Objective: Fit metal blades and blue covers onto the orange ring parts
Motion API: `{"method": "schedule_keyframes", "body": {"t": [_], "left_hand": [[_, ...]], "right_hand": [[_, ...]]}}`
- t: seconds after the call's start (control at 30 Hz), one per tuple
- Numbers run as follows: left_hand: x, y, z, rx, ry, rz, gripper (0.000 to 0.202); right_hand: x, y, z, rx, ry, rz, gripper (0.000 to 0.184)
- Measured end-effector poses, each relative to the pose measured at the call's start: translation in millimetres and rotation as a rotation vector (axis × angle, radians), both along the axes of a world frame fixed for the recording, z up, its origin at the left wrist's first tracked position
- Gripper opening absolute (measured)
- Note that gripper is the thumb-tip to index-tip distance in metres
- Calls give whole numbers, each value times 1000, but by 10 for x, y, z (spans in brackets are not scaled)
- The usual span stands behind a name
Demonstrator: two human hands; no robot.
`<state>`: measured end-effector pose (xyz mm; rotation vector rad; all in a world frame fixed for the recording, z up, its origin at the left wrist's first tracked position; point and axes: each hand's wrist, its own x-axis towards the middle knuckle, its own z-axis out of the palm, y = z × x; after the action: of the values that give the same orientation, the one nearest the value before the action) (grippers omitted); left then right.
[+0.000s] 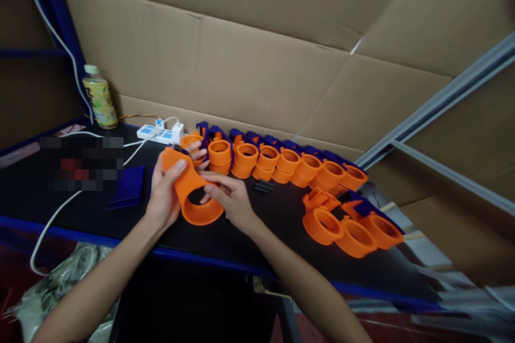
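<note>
My left hand (163,195) is wrapped round the flat upper end of an orange plastic tape dispenser (185,179), its thumb pressed on the face. With fingers at the ring-shaped lower end, my right hand (229,198) grips the same part, thumb by the round opening. The piece is tilted above the black tabletop. Behind it stands a long row of stacked orange ring parts (244,163) with dark blue pieces. Small black strips (264,186) lie right of my right hand. Left of my left hand are flat dark blue pieces (127,186).
On the right, more orange ring parts (356,236) stand near the table's blue front edge. At the back left are a yellow-labelled bottle (100,97) and a white power strip (155,133) with plugs. A white cable (60,211) loops over the left edge. Cardboard (241,64) walls the back.
</note>
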<state>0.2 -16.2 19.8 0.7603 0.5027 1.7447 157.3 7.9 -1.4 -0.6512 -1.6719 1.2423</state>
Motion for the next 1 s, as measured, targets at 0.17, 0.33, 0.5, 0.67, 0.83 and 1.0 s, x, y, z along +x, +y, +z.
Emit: {"method": "schedule_keyframes", "body": {"t": [0.17,0.33,0.5,0.67,0.83,1.0], "left_hand": [[-109,-28,88,8,-45,-153,55],[-360,97,103,18,-135,-144,53],[-608,92,190,116,-202,-35,45],[-638,119,169,48,-170,-77,55],[-505,139,112,10,-184,-131,52],[-370,106,134,2,-216,-278,59]], "right_hand": [[-242,79,89,-230,139,111,51],[-331,212,-32,-136,26,44,65],[-411,179,-266,589,-616,8,37],[-518,49,-387,835,-905,131,53],[-503,58,-416,902,-901,68,35],[-487,49,-462,978,-1003,-28,26]]}}
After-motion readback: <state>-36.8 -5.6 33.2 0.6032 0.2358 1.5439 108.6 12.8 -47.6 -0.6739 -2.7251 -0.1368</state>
